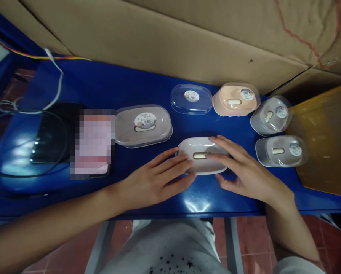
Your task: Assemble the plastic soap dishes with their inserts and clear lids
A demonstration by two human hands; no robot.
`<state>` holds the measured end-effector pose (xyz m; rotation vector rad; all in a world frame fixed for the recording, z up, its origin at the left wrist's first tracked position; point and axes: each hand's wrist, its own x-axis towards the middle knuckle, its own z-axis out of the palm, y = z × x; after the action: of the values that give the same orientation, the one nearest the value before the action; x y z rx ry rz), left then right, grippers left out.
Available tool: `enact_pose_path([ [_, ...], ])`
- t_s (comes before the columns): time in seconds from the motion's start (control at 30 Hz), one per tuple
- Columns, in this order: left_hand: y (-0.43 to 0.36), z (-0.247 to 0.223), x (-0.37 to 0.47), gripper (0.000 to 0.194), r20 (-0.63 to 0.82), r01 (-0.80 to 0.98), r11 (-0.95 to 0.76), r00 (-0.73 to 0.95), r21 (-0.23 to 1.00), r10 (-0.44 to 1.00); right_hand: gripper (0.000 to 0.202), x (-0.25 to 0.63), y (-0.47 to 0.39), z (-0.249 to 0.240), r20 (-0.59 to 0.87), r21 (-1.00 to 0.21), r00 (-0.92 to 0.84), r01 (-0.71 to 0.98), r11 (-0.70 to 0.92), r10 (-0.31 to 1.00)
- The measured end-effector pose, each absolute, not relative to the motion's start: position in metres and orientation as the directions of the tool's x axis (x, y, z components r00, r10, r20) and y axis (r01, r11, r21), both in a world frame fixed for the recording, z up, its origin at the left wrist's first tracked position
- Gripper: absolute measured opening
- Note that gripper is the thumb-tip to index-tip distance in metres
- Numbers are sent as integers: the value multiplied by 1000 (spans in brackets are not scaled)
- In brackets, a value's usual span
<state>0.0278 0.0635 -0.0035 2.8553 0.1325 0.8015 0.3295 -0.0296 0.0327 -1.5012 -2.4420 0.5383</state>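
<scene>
A shallow, pale grey-white oval dish (208,166) lies on the blue tabletop, with a short cream-coloured bar in the slot at its middle. My left hand (159,177) holds its left end, fingers lying over the rim and thumb at the near edge. At the right end, my right hand (241,171) grips the dish between thumb and fingers, its index fingertip touching the cream bar. Both hands cover parts of the rim. Just beyond the dish sits a loose clear lid (178,102) with a round sticker.
A larger lidded grey container (159,133) stands to the left, beside a blurred phone (93,142) and cables. Behind and right are a peach container (226,93) and two grey lidded ones. Cardboard (159,42) walls the back; a yellow-brown box (324,140) bounds the right.
</scene>
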Motion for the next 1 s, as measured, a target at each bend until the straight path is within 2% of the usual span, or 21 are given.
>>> enact_pose_path([
  [0.13,64,-3,28,27,513,40,-987,851,156,116,55,326,-28,30,69,-358,-496,798,485,866],
  [0.3,68,-2,26,28,489,55,-990,865,132,113,52,319,-26,29,168,-381,-567,717,583,806],
  [0.43,72,-1,26,27,486,46,-991,868,129,104,44,323,-26,30,220,-364,-562,711,602,797],
  [0.73,70,-1,26,28,491,50,-995,867,88,87,28,327,-30,38,195,-326,-524,763,558,829],
  [1.0,71,0,27,25,516,-5,-995,855,104,50,31,318,-37,43,164,-227,-570,772,593,805],
])
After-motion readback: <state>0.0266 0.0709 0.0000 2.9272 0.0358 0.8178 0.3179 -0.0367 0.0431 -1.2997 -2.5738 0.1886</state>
